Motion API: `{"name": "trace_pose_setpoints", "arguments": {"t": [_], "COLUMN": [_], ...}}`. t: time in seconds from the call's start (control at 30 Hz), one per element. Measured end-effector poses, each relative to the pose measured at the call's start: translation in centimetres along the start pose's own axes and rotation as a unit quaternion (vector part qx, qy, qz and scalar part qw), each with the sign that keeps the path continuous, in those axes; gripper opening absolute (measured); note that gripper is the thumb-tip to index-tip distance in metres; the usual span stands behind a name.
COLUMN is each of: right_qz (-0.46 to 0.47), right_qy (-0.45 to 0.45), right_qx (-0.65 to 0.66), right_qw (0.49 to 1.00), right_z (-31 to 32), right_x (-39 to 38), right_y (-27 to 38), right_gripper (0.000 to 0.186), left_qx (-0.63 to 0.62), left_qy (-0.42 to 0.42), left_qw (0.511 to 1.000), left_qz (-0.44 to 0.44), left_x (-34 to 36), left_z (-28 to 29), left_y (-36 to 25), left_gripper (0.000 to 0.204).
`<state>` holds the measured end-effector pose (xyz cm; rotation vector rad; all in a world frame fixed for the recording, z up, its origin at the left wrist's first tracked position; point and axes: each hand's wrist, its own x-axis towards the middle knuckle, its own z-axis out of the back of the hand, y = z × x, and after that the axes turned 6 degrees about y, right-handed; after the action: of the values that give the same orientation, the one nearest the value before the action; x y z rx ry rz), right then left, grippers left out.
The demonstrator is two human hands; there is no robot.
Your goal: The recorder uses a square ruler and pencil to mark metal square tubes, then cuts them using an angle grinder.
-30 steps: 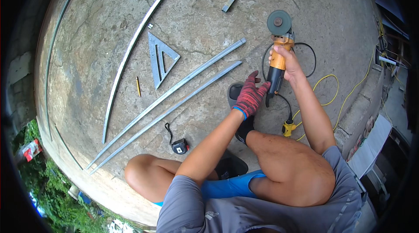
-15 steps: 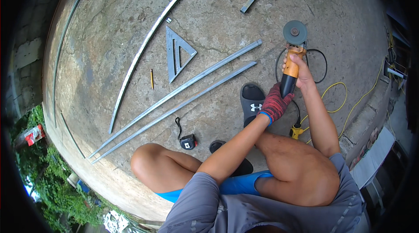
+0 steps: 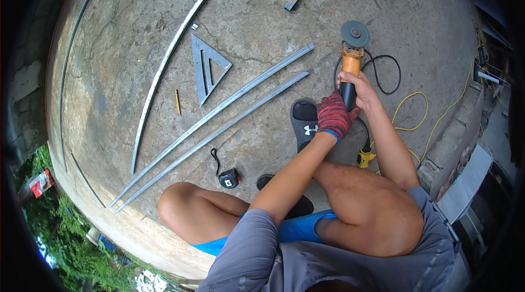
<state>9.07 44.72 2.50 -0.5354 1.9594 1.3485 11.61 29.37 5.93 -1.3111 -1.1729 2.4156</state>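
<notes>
The step seems to be securing the angle grinder (image 3: pixel 351 63), right of the metal bars (image 3: pixel 219 110): the bare right hand (image 3: pixel 362 91) wraps its body, the gloved left hand (image 3: pixel 335 115) clasps its rear, and the next move calls for steadiness.

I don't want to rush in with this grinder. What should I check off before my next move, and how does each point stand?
1. Both hands on the grinder: ok; the right hand is around its body, the left hand at its black rear end.
2. Both hands gloved: not ok; only the left wears a glove.
3. Disc clear of the metal bars: ok; it is apart from them.
4. Black cord clear of the disc: cannot tell; it loops close to the grinder.
5. Eye protection on: cannot tell; the eyes are out of view.
</notes>
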Motion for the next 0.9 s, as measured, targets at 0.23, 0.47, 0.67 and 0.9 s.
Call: {"name": "trace_pose_setpoints", "arguments": {"t": [0.23,0.47,0.67,0.9], "right_qz": [-0.006,-0.025,-0.03,-0.023], "right_qy": [0.033,0.066,0.056,0.053], "right_qx": [0.081,0.091,0.083,0.09], "right_qw": [0.996,0.993,0.994,0.994], "right_z": [3.0,2.8,2.9,3.1], "right_x": [2.0,2.4,2.0,2.4], "right_y": [-0.3,-0.3,-0.3,-0.4], "right_gripper": [0.041,0.048,0.047,0.045], "left_qx": [0.147,0.32,0.33,0.267], "left_qy": [-0.136,-0.015,0.021,-0.036], "left_qw": [0.972,0.941,0.936,0.941], "left_qz": [-0.121,-0.111,-0.119,-0.207], "left_x": [6.1,12.6,13.2,11.9], "left_z": [10.4,14.9,14.6,15.3], "left_y": [3.2,4.2,2.7,5.4], "left_gripper": [0.048,0.05,0.036,0.041]}}
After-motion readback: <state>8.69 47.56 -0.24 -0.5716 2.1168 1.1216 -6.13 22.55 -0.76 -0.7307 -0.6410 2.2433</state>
